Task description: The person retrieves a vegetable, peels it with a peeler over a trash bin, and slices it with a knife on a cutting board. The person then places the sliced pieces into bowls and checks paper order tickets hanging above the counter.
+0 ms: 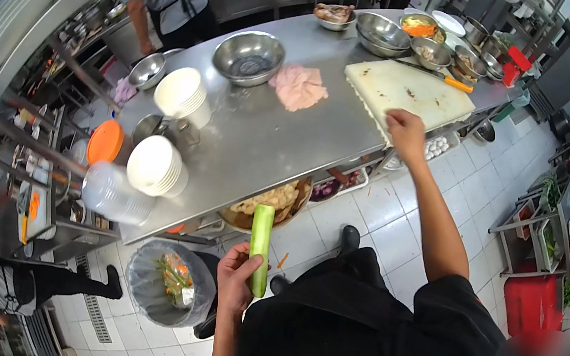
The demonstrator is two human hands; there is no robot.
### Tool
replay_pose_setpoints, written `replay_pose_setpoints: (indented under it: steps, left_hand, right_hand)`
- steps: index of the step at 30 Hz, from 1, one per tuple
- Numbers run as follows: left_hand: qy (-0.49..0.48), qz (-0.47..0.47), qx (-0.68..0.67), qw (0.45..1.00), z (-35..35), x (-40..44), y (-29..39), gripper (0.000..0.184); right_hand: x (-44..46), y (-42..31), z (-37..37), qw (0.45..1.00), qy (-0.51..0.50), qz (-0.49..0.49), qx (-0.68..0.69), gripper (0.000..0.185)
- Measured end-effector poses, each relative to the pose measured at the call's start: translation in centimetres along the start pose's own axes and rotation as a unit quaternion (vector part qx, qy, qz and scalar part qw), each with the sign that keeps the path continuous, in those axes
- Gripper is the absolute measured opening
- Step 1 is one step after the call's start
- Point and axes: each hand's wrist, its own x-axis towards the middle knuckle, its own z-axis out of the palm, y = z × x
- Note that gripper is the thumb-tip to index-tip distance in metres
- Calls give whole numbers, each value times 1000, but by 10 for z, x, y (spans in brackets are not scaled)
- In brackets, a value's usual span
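Note:
A long green cucumber, its skin partly pale, stands nearly upright in my left hand, whose fingers wrap round its lower part. This is beside the steel table's front edge, near a lined bin with vegetable scraps. My right hand is closed over the front edge of a white cutting board; what its fingers hold, if anything, is too small to make out. A knife with an orange handle lies along the board's far edge.
On the steel table are a metal bowl, a pink cloth, stacked white tubs and several bowls of food at the back right. Co-workers stand at the upper left and lower left. A red crate is at the right.

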Motion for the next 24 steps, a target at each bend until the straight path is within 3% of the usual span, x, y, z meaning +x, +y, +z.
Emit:
replay_pose_setpoints:
  steps: [2, 5, 12, 18, 20, 22, 24]
  left_hand:
    - [11, -2, 32, 999, 35, 21, -3, 25]
    - [-31, -6, 69, 997, 86, 63, -17, 23]
    - [-64, 40, 222, 972, 223, 163, -50, 26]
    - [-119, 79, 291, 946, 290, 227, -86, 27]
    - [-142, 173, 361, 905, 303, 254, -95, 27]
    - [-159, 227, 499, 821, 328, 272, -79, 24]
    - [-181, 269, 527, 786, 345, 290, -78, 24]
  right_hand:
    - [11, 50, -37, 994, 35, 99, 36, 17]
    - [39, 120, -80, 988, 58, 142, 35, 18]
    - [137, 230, -114, 990, 36, 137, -6, 15]
    - [181, 240, -134, 992, 11, 121, -35, 16]
    - [185, 261, -136, 994, -8, 74, -85, 18]
    - [180, 250, -142, 987, -21, 68, -145, 19]
    - [191, 249, -147, 985, -48, 64, -156, 19]
